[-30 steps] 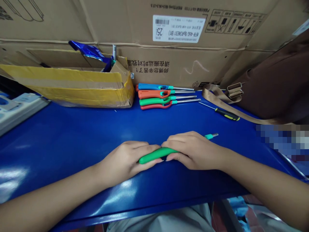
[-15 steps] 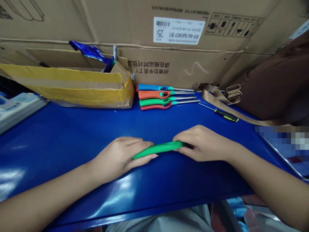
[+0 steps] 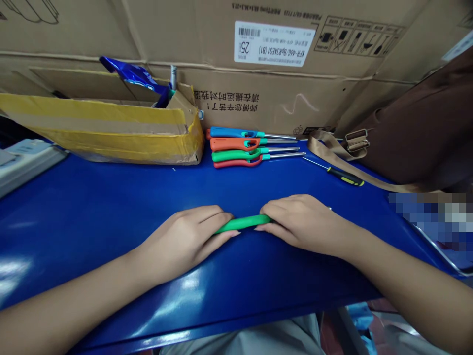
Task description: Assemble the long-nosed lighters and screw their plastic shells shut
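Both hands grip a green long-nosed lighter (image 3: 244, 223) just above the blue table, its handle lying nearly level between them. My left hand (image 3: 188, 236) pinches the left end, with the thumb along the near side and the fingers over the far side. The right end is covered by my right hand (image 3: 299, 219), closed on it in the same way. A small bit of metal shows past the back of that hand, apparently the nozzle's tip. Further back lie several similar lighters side by side, among them a blue one (image 3: 229, 132), an orange one (image 3: 232, 144) and a green one (image 3: 232, 155).
A yellow-taped cardboard box (image 3: 148, 130) holding a blue packet (image 3: 133, 76) stands at the back left. Behind everything rises a big carton (image 3: 166, 29). To the right are a black-and-yellow screwdriver (image 3: 345, 176), a tan strap (image 3: 373, 175) and a brown bag (image 3: 417, 118).
My hands have drawn slightly closer together on the green lighter, so less of its handle shows. A metal tip has come into sight beyond my right hand. The view has shifted slightly.
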Tool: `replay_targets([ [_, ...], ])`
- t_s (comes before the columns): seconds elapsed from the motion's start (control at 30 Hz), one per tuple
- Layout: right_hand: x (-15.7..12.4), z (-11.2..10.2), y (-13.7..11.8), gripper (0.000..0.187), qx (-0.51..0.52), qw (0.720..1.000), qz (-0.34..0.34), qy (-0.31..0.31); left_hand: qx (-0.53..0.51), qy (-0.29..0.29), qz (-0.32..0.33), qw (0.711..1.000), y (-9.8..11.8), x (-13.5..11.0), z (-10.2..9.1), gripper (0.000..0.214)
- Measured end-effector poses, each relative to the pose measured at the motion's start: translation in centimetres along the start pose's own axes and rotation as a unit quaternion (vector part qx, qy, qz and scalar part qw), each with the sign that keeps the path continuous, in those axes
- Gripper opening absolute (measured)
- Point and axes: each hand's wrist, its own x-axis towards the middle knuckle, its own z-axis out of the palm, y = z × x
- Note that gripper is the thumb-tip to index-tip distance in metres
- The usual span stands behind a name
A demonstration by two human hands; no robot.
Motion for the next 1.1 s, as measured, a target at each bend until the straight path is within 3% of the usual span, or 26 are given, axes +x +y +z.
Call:
replay_targets([
  [0.2, -0.4, -0.4, 1.0, 0.035, -0.037, 0.997, -0.034, 0.057, -0.019, 0.026, 0.006, 0.999, -0.5, 0.3, -0.4, 0.019],
  [0.37, -0.5, -0.1, 1.1, 0.037, -0.047, 0.991, -0.067, 0.102, -0.029, 0.015, -0.008, 0.999, -0.3, 0.4, -0.7, 0.017],
  [0.53, -0.2, 0.0, 0.7, 0.038, -0.033, 0.993, -0.053, 0.103, -0.022, 0.026, 0.007, 0.999, -0.3, 0.3, -0.6, 0.019],
  [0.67, 0.0, 0.2, 0.3, 0.036, 0.008, 0.992, -0.081, 0.095, -0.017, 0.027, 0.021, 0.999, -0.3, 0.0, -0.4, 0.020],
  [0.93, -0.4, 0.5, -0.1, 0.035, -0.001, 0.986, -0.097, 0.132, -0.037, 0.031, 0.020, 0.999, 0.0, -0.1, 0.0, 0.021],
  [1.1, -0.4, 0.4, 0.5, 0.028, -0.022, 0.979, -0.091, 0.180, -0.044, 0.066, 0.006, 0.997, -0.1, 0.4, 0.0, 0.025],
])
